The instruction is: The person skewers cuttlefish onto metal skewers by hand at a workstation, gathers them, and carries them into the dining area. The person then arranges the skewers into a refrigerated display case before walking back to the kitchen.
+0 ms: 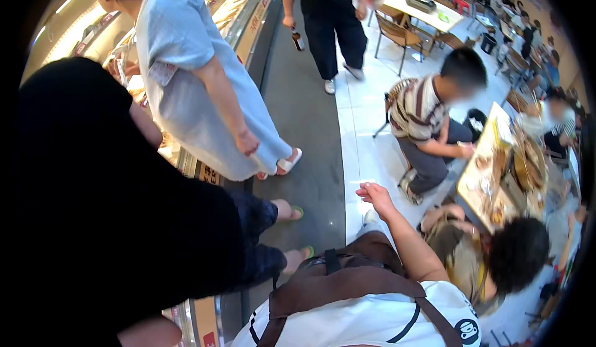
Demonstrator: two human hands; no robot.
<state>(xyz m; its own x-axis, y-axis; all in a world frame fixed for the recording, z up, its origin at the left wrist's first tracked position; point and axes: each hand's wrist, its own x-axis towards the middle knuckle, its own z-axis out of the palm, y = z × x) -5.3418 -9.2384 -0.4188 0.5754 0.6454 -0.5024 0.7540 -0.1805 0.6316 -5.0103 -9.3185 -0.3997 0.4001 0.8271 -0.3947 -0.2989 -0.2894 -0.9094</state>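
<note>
My right hand (pixel 375 198) hangs in front of me above the white tiled floor (pixel 366 142), fingers loosely stretched and holding nothing. The person in the striped shirt (pixel 413 108), seated to the right, is near it without contact. I wear a brown apron (pixel 347 288) over a white shirt (pixel 347 325). My left hand is out of view.
A person in black (pixel 124 192) stands close on my left; one in a pale blue dress (pixel 192 86) faces the lit display case (pixel 248 24). Another, in dark clothes (pixel 326 18), holds a bottle (pixel 297 39) in the grey aisle (pixel 304 111). Diners surround a cluttered table (pixel 470 190).
</note>
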